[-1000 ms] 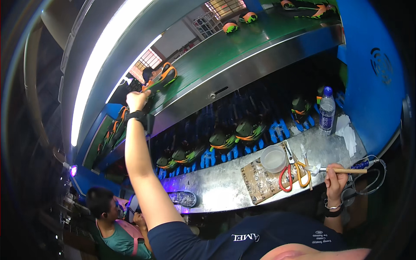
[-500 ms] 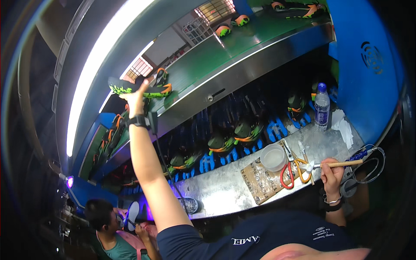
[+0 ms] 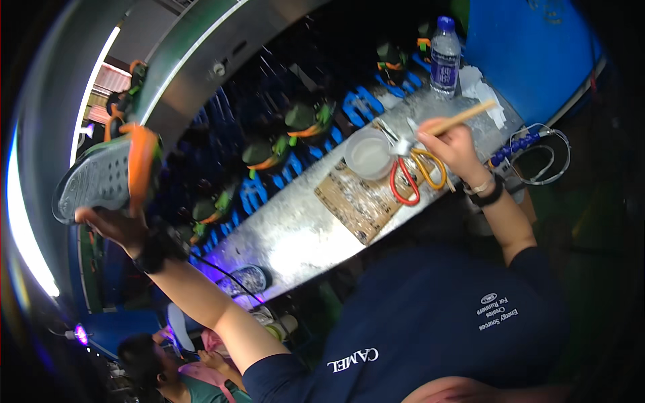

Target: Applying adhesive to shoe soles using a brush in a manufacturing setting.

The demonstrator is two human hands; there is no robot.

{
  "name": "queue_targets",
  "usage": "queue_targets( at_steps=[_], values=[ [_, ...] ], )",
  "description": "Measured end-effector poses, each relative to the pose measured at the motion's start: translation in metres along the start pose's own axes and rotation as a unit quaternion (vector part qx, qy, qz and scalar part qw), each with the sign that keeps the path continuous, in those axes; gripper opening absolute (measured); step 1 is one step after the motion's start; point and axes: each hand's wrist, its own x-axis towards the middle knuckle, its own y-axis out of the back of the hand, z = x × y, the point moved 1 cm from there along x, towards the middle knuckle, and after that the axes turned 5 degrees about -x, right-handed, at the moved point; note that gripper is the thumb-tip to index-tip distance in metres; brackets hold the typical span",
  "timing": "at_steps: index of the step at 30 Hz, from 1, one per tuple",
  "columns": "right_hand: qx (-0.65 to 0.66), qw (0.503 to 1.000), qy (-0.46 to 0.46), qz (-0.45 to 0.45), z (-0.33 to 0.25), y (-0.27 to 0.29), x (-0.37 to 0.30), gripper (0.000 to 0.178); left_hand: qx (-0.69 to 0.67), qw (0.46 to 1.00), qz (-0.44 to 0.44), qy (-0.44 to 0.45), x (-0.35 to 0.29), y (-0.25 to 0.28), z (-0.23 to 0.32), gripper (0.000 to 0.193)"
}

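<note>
My left hand is closed on a shoe, held up at the left with its pale studded sole showing and an orange part beside it. Over the metal workbench, my right hand grips a brush by its wooden handle. The brush's whitish head points toward a clear plastic bowl with cloudy contents; whether it touches the rim I cannot tell. Just under that hand lie red-handled scissors and a yellow-handled tool, partly over a piece of cardboard.
Several dark shoes with orange trim sit on blue holders behind the bench. A water bottle and crumpled white paper stand at the right end. A round dish is near the left end. Another person sits lower left.
My left hand has brought the shoe away from the green belt and turned its sole into view. My right hand has moved the brush nearer the bowl. The whole view has shifted.
</note>
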Motion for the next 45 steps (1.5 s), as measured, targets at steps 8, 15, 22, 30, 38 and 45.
queue_targets(
  at_steps=[8, 15, 22, 30, 38, 45],
  values=[
    [-0.262, 0.956, -0.016, -0.133, 0.033, -0.04, 0.046, 0.016, -0.386, 0.901, 0.023, 0.196, -0.195, -0.037, -0.101, 0.087],
    [-0.288, 0.945, -0.04, -0.151, 0.042, -0.045, 0.047, 0.015, -0.418, 0.775, 0.126, 0.458, -0.255, -0.018, -0.112, 0.082],
    [-0.285, 0.94, -0.041, -0.183, 0.038, -0.05, 0.048, 0.014, -0.295, 0.856, 0.132, 0.404, -0.259, -0.016, -0.132, 0.057],
    [-0.227, 0.965, -0.022, -0.132, 0.012, -0.04, 0.043, 0.013, -0.129, 0.953, 0.068, 0.266, -0.216, -0.023, -0.145, 0.061],
    [-0.26, 0.947, -0.022, -0.187, -0.007, -0.041, 0.03, 0.013, -0.041, 0.976, -0.063, 0.204, -0.167, -0.066, -0.146, 0.054],
    [-0.269, 0.946, -0.034, -0.178, -0.007, -0.039, 0.03, 0.014, -0.018, 0.976, -0.091, 0.197, -0.161, -0.077, -0.148, 0.051]
  ],
)
